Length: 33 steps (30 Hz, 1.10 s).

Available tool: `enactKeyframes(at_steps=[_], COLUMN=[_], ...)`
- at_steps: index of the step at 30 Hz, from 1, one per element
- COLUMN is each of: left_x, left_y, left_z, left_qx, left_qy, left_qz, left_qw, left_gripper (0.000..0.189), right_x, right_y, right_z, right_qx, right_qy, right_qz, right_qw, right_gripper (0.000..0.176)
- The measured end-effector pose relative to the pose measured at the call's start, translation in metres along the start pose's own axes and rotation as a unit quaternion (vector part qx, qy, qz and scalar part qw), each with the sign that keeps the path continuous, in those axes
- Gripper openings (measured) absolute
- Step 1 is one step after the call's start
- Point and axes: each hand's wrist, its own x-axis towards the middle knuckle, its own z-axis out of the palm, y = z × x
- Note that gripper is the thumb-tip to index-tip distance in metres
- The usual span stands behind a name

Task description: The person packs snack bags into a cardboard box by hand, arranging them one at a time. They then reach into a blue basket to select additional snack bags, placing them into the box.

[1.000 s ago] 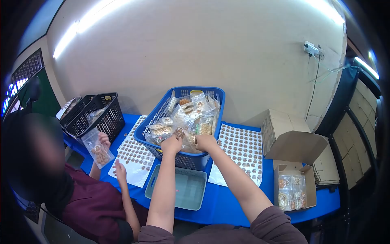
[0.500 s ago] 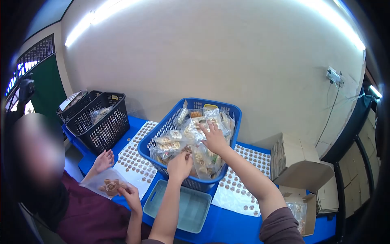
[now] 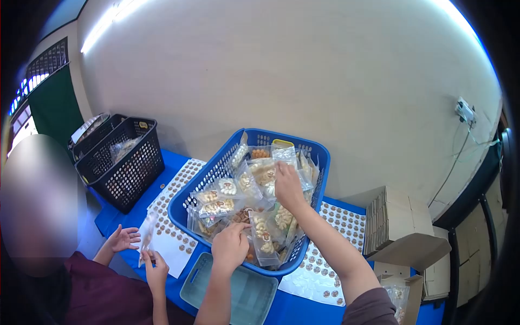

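A blue basket (image 3: 181, 212) holds a heap of clear plastic snack bags. My right hand (image 3: 288, 187) reaches into its far part, fingers pinched together on a clear snack bag (image 3: 267, 174) with pale contents. Over the near side is my left hand (image 3: 230, 245), its fingers mostly curled and the index fingertip at the edge of a bag of cream-coloured snacks (image 3: 264, 238). What the left fingers grip, if anything, is hidden. Further left in the heap lie flat bags of pale pieces (image 3: 216, 207) with round brown labels.
A person at left holds a clear bag (image 3: 147, 233) in their hands. Black baskets (image 3: 127, 173) stand behind. Sheets of round stickers (image 3: 338, 227) flank the blue basket. A grey-green tray (image 3: 249, 295) sits in front; folded cardboard (image 3: 401, 216) and an open box (image 3: 414, 292) are at right.
My right hand has gone from spread fingers to a pinch. My left hand has shifted slightly down, its index finger stretching out. The other person has turned their bag edge-on. The view has shifted.
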Motion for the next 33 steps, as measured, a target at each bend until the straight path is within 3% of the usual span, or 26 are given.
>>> enactKeyframes(at_steps=[1, 2, 4, 7, 9, 11, 12, 13, 15, 16, 17, 19, 21, 23, 24, 25, 27, 28, 30, 31, 32, 33], left_x=[0.0, -0.001, 0.002, -0.004, 0.001, 0.001, 0.002, 0.003, 0.004, 0.003, 0.002, 0.005, 0.008, 0.009, 0.008, 0.008, 0.011, 0.01, 0.01, 0.01, 0.01, 0.008], left_y=[0.0, 0.0, 0.001, -0.001, 0.0, 0.003, 0.004, 0.003, -0.001, -0.003, -0.003, -0.001, -0.001, 0.0, 0.001, 0.001, 0.004, 0.003, 0.0, -0.001, -0.002, -0.002], left_z=[-0.001, -0.001, 0.0, -0.002, -0.001, -0.003, -0.003, -0.002, 0.0, 0.003, 0.005, 0.003, 0.001, 0.003, 0.004, 0.006, 0.009, 0.007, 0.003, 0.003, 0.002, 0.004], left_qx=[-0.001, -0.006, -0.013, -0.016, -0.018, -0.02, -0.016, -0.012, -0.012, -0.013, -0.013, -0.008, -0.008, -0.01, -0.003, 0.003, 0.013, 0.029, 0.048, 0.048, 0.05, 0.052], left_qy=[0.001, 0.005, 0.02, 0.032, 0.025, 0.013, 0.012, 0.011, 0.028, 0.04, 0.035, 0.03, 0.02, 0.012, 0.018, 0.027, 0.027, 0.013, -0.015, -0.015, -0.013, -0.013], left_qz=[-0.01, -0.003, -0.015, 0.008, 0.01, -0.014, -0.016, -0.016, -0.013, -0.005, -0.011, -0.026, -0.036, -0.043, -0.049, -0.055, -0.066, -0.07, -0.068, -0.072, -0.068, -0.067], left_qw=[1.0, 1.0, 1.0, 0.999, 0.999, 1.0, 1.0, 1.0, 0.999, 0.999, 0.999, 0.999, 0.999, 0.999, 0.999, 0.998, 0.997, 0.997, 0.996, 0.996, 0.996, 0.996], left_gripper=[0.028, 0.028, 0.028, 0.026, 0.025, 0.025, 0.024, 0.024, 0.024, 0.023, 0.023, 0.023, 0.023, 0.023, 0.023, 0.024, 0.024, 0.025, 0.028, 0.028, 0.029, 0.03], right_x=[0.002, 0.0, -0.002, -0.007, -0.006, -0.009, -0.013, -0.015, -0.02, -0.022, -0.024, -0.012, -0.009, -0.003, -0.002, -0.001, 0.013, 0.023, 0.05, 0.059, 0.067, 0.072], right_y=[-0.004, -0.011, -0.019, -0.024, -0.023, -0.021, -0.022, -0.021, -0.016, -0.01, -0.003, -0.001, -0.004, -0.009, -0.014, -0.012, -0.011, -0.011, -0.009, 0.009, 0.01, 0.014], right_z=[-0.006, -0.013, -0.02, -0.017, -0.012, -0.002, 0.005, 0.01, 0.019, 0.024, 0.028, 0.022, 0.025, 0.019, 0.01, 0.015, 0.031, 0.03, -0.005, 0.003, -0.013, -0.019], right_qx=[0.01, 0.016, -0.107, -0.086, -0.099, -0.005, -0.027, -0.024, 0.154, 0.127, 0.13, 0.327, 0.339, 0.442, 0.445, 0.445, 0.411, 0.433, 0.368, 0.269, 0.36, 0.327], right_qy=[0.065, 0.057, 0.19, 0.051, 0.027, -0.082, -0.099, -0.1, -0.332, -0.325, -0.332, -0.397, -0.395, -0.43, -0.412, -0.411, -0.396, -0.338, -0.195, -0.08, -0.033, 0.0], right_qz=[0.005, -0.002, 0.034, 0.03, 0.006, -0.053, -0.075, -0.08, 0.055, 0.012, 0.014, 0.137, 0.14, 0.128, 0.141, 0.137, 0.116, 0.115, 0.154, 0.17, 0.199, 0.186], right_qw=[0.998, 0.998, 0.975, 0.995, 0.995, 0.995, 0.992, 0.991, 0.929, 0.937, 0.934, 0.846, 0.842, 0.776, 0.783, 0.784, 0.813, 0.828, 0.896, 0.945, 0.911, 0.926], right_gripper=[0.05, 0.05, 0.057, 0.059, 0.06, 0.064, 0.076, 0.076, 0.087, 0.102, 0.102, 0.109, 0.114, 0.117, 0.098, 0.098, 0.063, 0.036, 0.033, 0.03, 0.028, 0.027])
